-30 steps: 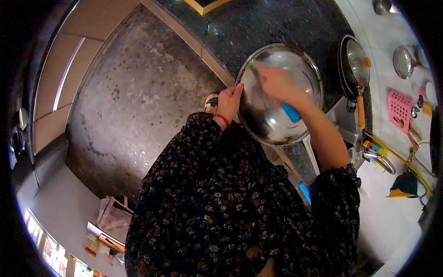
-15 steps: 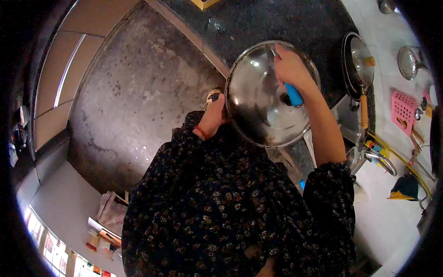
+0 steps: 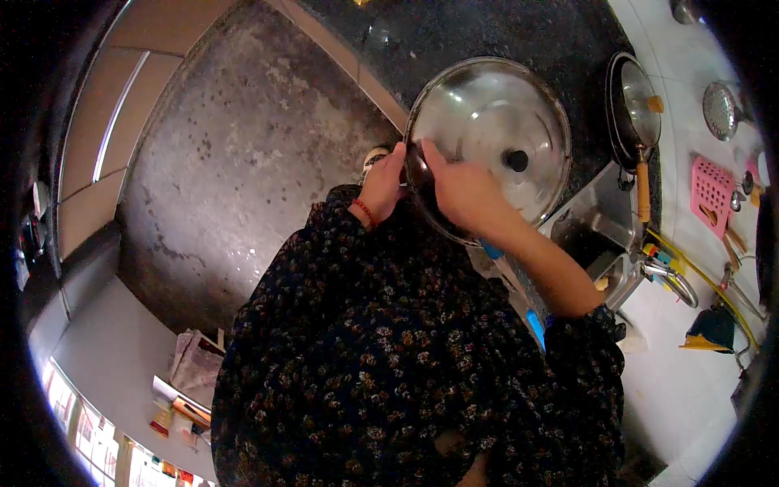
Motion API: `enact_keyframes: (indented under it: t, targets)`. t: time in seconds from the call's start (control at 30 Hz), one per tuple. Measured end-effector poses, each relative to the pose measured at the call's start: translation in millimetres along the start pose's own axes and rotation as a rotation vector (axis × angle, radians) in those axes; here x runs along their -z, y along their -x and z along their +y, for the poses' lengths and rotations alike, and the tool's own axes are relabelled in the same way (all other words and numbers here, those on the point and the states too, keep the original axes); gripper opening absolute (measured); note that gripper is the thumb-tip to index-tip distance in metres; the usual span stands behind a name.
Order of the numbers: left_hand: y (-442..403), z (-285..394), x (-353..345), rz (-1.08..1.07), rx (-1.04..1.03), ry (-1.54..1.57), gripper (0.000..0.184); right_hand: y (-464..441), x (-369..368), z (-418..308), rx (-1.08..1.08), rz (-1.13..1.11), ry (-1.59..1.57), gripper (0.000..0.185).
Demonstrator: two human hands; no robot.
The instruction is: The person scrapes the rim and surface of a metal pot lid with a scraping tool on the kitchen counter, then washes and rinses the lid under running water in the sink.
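2 hands point(image 3: 381, 185) point(image 3: 471, 196) meet at a lid point(image 3: 487, 105) partly over dark counter point(image 3: 458, 36).

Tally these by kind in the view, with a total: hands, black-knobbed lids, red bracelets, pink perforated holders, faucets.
Left hand and right hand: 2
Black-knobbed lid: 1
Red bracelet: 1
Pink perforated holder: 1
Faucet: 1
Total: 6

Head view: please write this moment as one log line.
left hand: at lid rim | right hand: over lid, closed on blue-handled tool, mostly hidden | black knob: clear of hands
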State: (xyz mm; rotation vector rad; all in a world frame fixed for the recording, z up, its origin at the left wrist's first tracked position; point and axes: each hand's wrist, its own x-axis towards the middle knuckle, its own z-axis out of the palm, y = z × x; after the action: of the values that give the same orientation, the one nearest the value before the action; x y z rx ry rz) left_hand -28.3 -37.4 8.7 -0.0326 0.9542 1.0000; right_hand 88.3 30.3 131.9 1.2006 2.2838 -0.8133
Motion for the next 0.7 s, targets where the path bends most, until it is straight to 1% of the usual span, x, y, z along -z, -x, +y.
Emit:
enact_keyframes:
  t: [0.07, 0.17, 0.27, 0.3, 0.4, 0.47, 0.57, 0.6, 0.7]
  targets:
    - [-3.6, -0.2, -1.4, -0.016, -0.017, 0.044, 0.044, 12.1, -0.9, -6.0, -0.028, -0.097, -0.003, 0.052]
    - [-1.9, 9.4, -9.3, 0.005, 0.016, -0.003, 0.043, 7.7, -6.3, 3.0, -0.053, -0.040, -0.011, 0.051]
    - [-11.7, 1.9, -8.1, 0.027, 0.037, -0.018, 0.043, -19.8, 3.0, 21.3, -0.048, 0.121, 0.006, 0.049]
    - [-13.3, 1.6, -8.5, 0.027, 0.020, -0.013, 0.043, -24.0, 10.0, 28.0, 0.032, 0.268, -0.045, 0.048]
    - [-16.9, 2.4, -8.7, 0.005, -0.012, 0.017, 0.043, -29.5, 7.5, 28.3, 0.007, 0.236, -0.082, 0.049]
    - [-18.8, 3.1, -10.3, -0.033, -0.016, 0.064, 0.043, -17.9, -0.1, 21.0, -0.010, 0.169, -0.062, 0.050]
    - [-5.5, 21.8, -21.4, 0.027, 0.038, -0.041, 0.042, 0.2, -2.9, 5.4, -0.043, 0.031, -0.032, 0.050]
    - [-6.2, 21.7, -22.0, 0.033, 0.031, -0.030, 0.043, 2.5, -2.5, 3.6, -0.056, -0.020, -0.024, 0.051]
    - [-10.5, 15.4, -22.6, 0.033, 0.023, -0.007, 0.044, -16.1, -5.1, 21.2, -0.045, 0.168, -0.008, 0.051]
